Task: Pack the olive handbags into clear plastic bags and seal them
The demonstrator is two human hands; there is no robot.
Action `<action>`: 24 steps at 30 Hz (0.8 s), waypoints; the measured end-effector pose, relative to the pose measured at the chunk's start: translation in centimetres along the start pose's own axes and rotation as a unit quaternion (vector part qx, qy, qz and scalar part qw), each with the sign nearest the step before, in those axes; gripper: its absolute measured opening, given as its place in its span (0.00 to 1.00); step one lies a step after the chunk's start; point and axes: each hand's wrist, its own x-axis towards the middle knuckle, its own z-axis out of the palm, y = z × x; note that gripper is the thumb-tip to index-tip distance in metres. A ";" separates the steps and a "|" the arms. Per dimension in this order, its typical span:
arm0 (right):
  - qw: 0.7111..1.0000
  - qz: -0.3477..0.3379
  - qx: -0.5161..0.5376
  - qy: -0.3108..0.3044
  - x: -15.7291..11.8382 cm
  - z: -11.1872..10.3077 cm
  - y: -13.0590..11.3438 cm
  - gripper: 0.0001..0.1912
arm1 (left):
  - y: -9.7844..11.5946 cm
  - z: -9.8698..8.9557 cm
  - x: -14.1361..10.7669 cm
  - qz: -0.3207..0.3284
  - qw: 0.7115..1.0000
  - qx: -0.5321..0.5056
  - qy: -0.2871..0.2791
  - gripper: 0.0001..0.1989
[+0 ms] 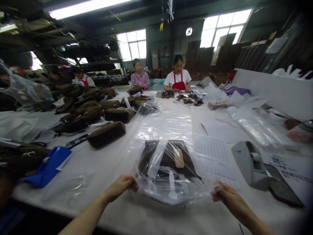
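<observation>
Between my hands a clear plastic bag (166,192) lies on the white table, its near edge stretched sideways. Inside it is a dark brown fabric bag (156,156) with a tan tag (179,158) and pale strips showing through the film. My left hand (127,182) pinches the bag's near left corner. At the near right corner my right hand (223,192) grips the film with fingers closed. The fingertips of both hands are partly hidden by the plastic or blurred.
Left are a blue tape dispenser (50,166) and piled brown bags (83,111). A grey tape dispenser (251,166), a phone (285,187), printed sheets (211,153) and clear plastic bags (259,127) lie right. Two people (178,76) work across the table beside small brown pieces (189,98).
</observation>
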 end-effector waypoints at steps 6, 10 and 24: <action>0.998 0.023 0.010 -0.056 -3.1 -0.1 3.1 0.19 | -1.1 0.9 -1.8 -0.059 0.996 0.056 -0.035 0.25; 0.987 0.019 -0.025 -0.158 -3.7 -1.4 3.9 0.20 | 0.8 -1.0 -3.1 -0.090 0.973 0.154 -0.145 0.20; 0.928 -0.196 -0.039 -0.313 -8.0 4.2 -2.6 0.15 | 2.0 17.8 3.2 0.135 0.854 0.463 -0.197 0.12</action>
